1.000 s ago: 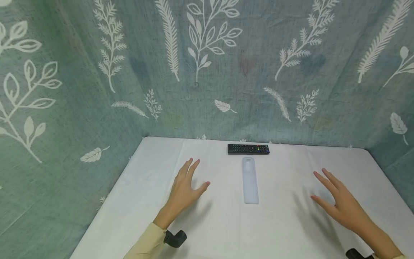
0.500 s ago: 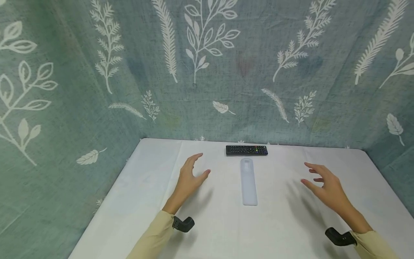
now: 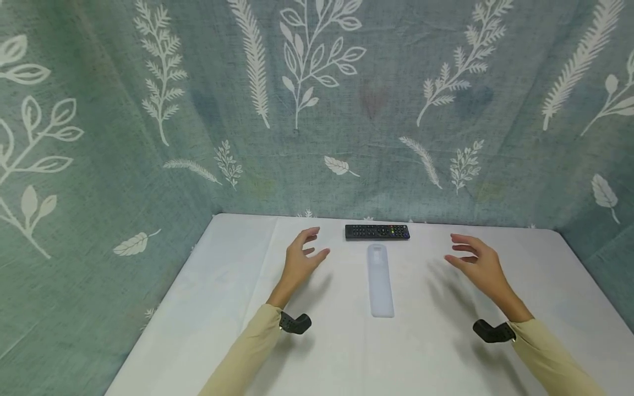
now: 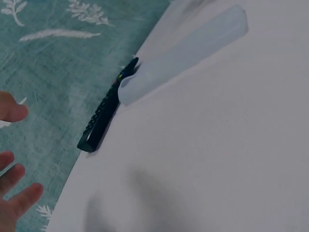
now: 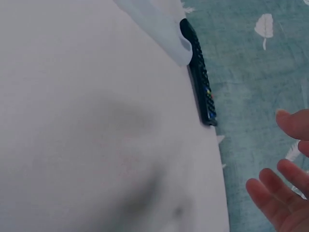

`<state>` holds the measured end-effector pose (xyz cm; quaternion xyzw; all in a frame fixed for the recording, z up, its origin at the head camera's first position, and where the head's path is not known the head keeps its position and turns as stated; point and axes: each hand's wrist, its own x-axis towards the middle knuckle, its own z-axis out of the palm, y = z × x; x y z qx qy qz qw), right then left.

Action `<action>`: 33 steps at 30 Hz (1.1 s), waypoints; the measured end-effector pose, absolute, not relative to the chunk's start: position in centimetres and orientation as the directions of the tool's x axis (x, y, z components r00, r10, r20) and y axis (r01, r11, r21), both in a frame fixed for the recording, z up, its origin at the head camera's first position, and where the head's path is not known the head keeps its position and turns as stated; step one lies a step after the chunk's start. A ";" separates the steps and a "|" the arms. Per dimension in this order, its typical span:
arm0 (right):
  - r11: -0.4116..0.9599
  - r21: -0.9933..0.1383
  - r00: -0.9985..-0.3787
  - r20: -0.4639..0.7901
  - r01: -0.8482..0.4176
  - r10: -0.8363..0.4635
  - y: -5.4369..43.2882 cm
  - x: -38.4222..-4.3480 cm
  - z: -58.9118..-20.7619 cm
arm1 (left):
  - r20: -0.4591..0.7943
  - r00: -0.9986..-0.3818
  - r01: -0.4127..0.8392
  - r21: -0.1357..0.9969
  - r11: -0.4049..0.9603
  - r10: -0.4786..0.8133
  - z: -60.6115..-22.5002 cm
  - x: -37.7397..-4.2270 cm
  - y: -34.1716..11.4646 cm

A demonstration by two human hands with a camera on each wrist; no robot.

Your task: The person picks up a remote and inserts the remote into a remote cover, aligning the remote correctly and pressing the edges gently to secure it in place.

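A black remote control [image 3: 377, 232] with several rows of buttons lies crosswise near the table's far edge. Just in front of it, pointing toward me, lies a long translucent silicone remote cover [image 3: 380, 286]; its near-remote end has a small cutout. My left hand [image 3: 299, 261] hovers left of both things, thumb and fingers apart and loosely bent, holding nothing. To the right, my right hand [image 3: 477, 267] hangs over the table in a similar pose, also holding nothing. Both wrist views show the remote [image 4: 104, 116] and the cover [image 5: 159, 31] apart from the fingers.
The white-covered table [image 3: 337, 352] ends at the back against a green leaf-print cloth [image 3: 297, 165], which also runs along the left side. A dark wrist camera [image 3: 295, 323] sits on the left wrist and another camera [image 3: 493, 331] on the right.
Both hands have moved forward and inward, the right one farther left, and their fingers have bent more. The remote and cover stay in place; the head view has shifted slightly.
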<state>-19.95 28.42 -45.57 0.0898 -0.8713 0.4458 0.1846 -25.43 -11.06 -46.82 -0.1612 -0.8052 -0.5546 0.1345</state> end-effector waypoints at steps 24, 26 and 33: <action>0.412 -0.907 -0.990 0.122 -0.083 0.069 26.9 -27.9 -49.0 | 0.229 -0.967 0.251 0.932 0.261 0.112 -48.7 -30.8 -7.6; 0.410 -0.909 -0.993 0.105 -0.071 0.059 26.5 -28.4 -49.1 | 0.215 -0.970 0.237 0.935 0.263 0.112 -49.0 -31.1 -7.5; 0.422 -0.906 -0.999 0.034 -0.019 0.029 24.8 -30.6 -49.1 | 0.200 -0.970 0.230 0.938 0.261 0.139 -49.9 -32.5 -6.9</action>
